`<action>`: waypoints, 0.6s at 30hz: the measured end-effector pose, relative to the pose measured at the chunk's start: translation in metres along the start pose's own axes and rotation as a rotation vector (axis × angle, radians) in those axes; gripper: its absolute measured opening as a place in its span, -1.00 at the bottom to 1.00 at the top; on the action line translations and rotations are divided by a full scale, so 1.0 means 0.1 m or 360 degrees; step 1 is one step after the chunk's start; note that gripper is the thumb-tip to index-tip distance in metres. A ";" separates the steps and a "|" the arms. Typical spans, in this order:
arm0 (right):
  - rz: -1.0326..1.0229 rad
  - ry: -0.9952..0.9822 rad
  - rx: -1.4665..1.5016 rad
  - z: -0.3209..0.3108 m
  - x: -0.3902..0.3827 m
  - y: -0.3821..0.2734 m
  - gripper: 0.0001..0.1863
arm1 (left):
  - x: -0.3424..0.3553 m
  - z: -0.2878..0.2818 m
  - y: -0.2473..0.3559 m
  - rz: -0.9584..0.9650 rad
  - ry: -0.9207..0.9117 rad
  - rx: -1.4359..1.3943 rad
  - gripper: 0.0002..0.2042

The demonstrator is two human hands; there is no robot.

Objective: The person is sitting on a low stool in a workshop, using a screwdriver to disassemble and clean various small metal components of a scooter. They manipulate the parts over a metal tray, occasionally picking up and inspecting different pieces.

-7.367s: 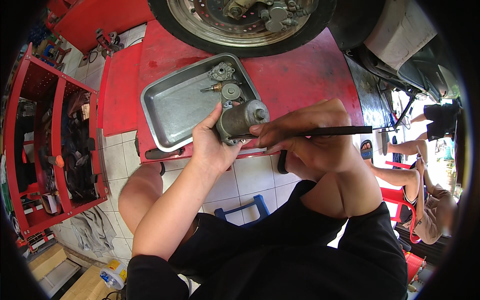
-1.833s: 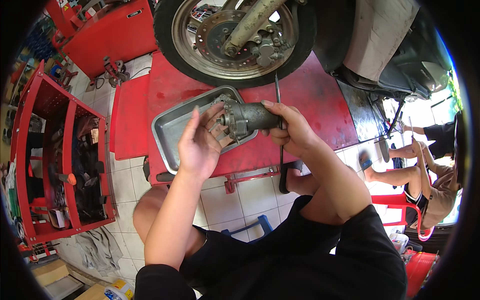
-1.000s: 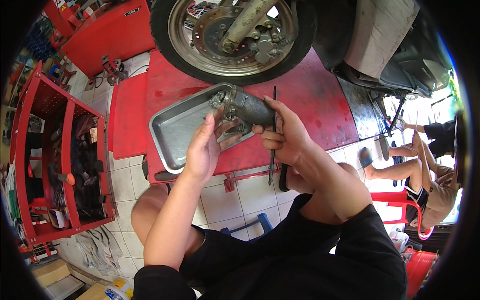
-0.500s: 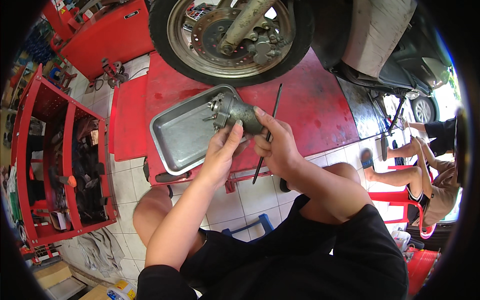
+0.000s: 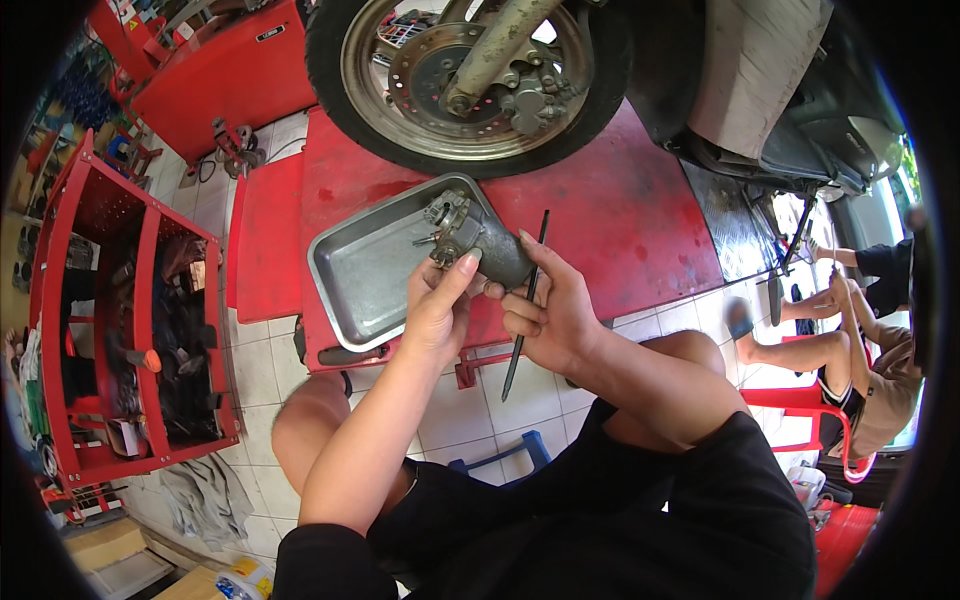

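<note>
Both hands are raised over the near right part of a metal tray (image 5: 350, 310). Between them is a grey cylindrical starter motor (image 5: 503, 255), tilted, its end with studs and fittings pointing up and left. My left hand (image 5: 440, 305) is closed around its lower left side, thumb on top. My right hand (image 5: 555, 310) pinches a long thin dark screwdriver shaft (image 5: 517, 345), which slants steeply past the motor. The right thumb and fingertips also lie close against the motor's rounded end; part of that contact is hidden.
The tray lies on a red lift platform (image 5: 620, 220), below a motorcycle's front wheel (image 5: 480, 160). A dark-handled tool (image 5: 352, 355) rests by the near edge. A red tool rack (image 5: 150, 330) stands left, a blue stool (image 5: 515, 455) below. Another person (image 5: 850, 350) sits at right.
The starter motor has turned and tipped in my hands, its rounded end coming lower and nearer. The screwdriver shaft has dropped a little and stands more upright. My view has shifted slightly.
</note>
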State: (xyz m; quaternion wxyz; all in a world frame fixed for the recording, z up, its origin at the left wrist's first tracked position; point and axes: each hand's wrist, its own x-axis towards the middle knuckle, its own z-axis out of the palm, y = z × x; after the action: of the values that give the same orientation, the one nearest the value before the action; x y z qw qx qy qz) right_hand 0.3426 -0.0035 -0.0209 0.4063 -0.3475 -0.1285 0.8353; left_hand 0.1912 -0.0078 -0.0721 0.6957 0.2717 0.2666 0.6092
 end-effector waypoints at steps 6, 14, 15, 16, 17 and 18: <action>0.0151 0.0001 -0.0001 -0.09 0.02 0.00 -0.66 | 0.02 0.02 0.00 -0.0041 0.0146 0.0022 -0.66; 0.0248 -0.0149 -0.0647 0.01 0.01 -0.02 -0.07 | 0.25 -0.35 0.45 0.0015 0.0765 0.0501 -0.69; 0.0203 -0.0143 -0.0647 0.02 0.00 -0.06 -0.07 | 0.28 -0.41 0.51 0.0040 0.0831 0.0653 -0.69; 0.0168 -0.0141 -0.0648 0.01 0.00 -0.11 -0.08 | 0.30 -0.49 0.56 0.0070 0.0905 0.0806 -0.69; 0.0136 -0.0145 -0.0658 0.02 -0.01 -0.17 -0.07 | 0.31 -0.59 0.60 0.0113 0.0984 0.0954 -0.69; 0.0097 -0.0216 -0.0640 0.04 -0.04 -0.27 -0.08 | 0.32 -0.75 0.62 0.0101 0.1051 0.1001 -0.69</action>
State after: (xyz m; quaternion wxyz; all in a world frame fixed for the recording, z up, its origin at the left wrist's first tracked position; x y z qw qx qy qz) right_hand 0.3580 0.0107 -0.0023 0.2938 -0.3681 -0.3092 0.8262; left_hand 0.0986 0.0348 -0.0831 0.4382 0.2691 0.6376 0.5736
